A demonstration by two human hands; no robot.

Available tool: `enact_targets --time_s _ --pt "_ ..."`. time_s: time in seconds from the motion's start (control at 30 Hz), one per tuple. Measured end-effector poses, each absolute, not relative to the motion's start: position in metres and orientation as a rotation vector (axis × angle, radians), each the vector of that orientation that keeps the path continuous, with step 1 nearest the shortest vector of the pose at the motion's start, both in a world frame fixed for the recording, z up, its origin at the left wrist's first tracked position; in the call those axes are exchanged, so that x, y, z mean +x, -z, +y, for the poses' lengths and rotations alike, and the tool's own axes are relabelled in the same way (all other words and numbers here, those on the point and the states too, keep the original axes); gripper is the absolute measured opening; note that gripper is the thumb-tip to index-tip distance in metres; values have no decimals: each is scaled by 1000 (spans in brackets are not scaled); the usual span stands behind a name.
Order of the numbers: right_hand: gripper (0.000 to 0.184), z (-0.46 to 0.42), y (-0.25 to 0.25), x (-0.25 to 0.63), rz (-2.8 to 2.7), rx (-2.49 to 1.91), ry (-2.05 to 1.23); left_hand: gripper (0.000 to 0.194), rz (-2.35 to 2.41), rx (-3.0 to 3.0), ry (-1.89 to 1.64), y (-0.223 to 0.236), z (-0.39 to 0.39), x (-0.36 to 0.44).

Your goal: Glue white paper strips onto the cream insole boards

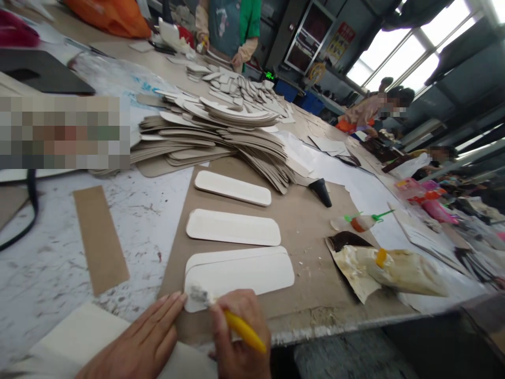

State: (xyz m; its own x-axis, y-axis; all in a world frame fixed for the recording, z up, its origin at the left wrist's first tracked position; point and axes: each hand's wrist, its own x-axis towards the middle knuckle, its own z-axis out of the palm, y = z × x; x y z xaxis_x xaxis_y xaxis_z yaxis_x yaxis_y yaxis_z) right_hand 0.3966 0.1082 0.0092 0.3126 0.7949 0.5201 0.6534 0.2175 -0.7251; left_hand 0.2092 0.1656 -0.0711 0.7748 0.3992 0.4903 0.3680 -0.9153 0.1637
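My right hand (242, 334) is closed round a brush with a yellow handle (246, 331). Its whitish bristles (198, 295) touch the left end of a white rounded strip (244, 271), which overlaps another like it. My left hand (144, 334) lies flat with fingers stretched out, fingertips at the left end of that strip. Under my left hand and wrist are pale sheets (81, 331). Further off, on a brown board (307, 231), lie a second white rounded strip (232, 227) and a third (232, 188), each apparently stacked on others.
A large pile of cut grey-white pieces (213, 131) spreads behind the strips. Right of them are a black cone (321, 192), small bottles with green tips (363, 222) and a stained bag (410, 266). A brown strip (100, 239) lies left. A person (229, 31) works across the table.
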Motion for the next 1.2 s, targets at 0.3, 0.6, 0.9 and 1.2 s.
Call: enact_targets --time_s 0.3,0.6,0.9,1.2 --pt "12 99 -16 427 -1290 -1640 -25 35 801 2864 -926 33 161 232" --pt "10 114 -18 433 -1365 -1648 -14 36 831 2860 -939 34 160 230" --pt "12 108 -13 440 -1356 -1683 -100 29 726 2798 -869 51 159 223" --pt "22 74 -17 537 -1298 -1976 313 32 752 2789 -944 57 161 226"
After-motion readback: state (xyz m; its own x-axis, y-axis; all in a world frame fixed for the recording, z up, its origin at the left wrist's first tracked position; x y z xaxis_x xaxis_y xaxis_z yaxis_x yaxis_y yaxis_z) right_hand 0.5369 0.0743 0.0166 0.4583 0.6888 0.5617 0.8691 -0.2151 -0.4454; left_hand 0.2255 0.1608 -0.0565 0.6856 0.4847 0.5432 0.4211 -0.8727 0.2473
